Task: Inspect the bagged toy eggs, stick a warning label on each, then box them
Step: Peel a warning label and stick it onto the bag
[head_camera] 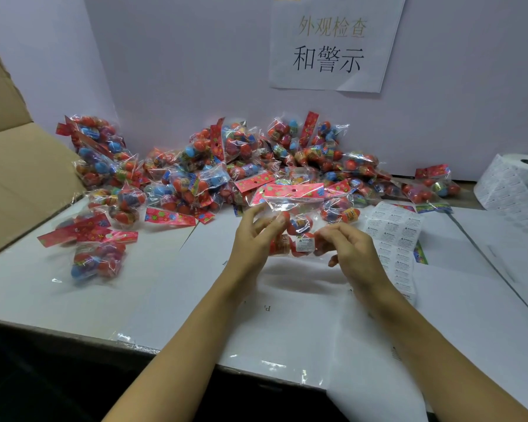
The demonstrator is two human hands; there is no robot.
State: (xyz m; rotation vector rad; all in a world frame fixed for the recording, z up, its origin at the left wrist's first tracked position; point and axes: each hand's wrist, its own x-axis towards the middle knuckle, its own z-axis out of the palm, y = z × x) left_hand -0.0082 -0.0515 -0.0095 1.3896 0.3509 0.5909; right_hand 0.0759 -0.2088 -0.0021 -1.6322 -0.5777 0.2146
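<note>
A clear bag of toy eggs (296,222) with a red flowered header card stands upright above the table's middle, held between both hands. My left hand (253,239) grips its left side, fingers curled around the eggs. My right hand (345,243) holds the lower right part, fingertips beside a white warning label (305,243) stuck on the bag's front. A strip of warning labels (393,236) lies just right of my right hand. Several bagged eggs lie in a heap (226,169) along the back wall.
An open cardboard box (16,178) stands at the far left, with a few bags (95,248) lying in front of it. A roll of labels (518,181) sits at the far right. A paper sign (333,44) hangs on the wall. The table's front edge (165,351) runs below my forearms.
</note>
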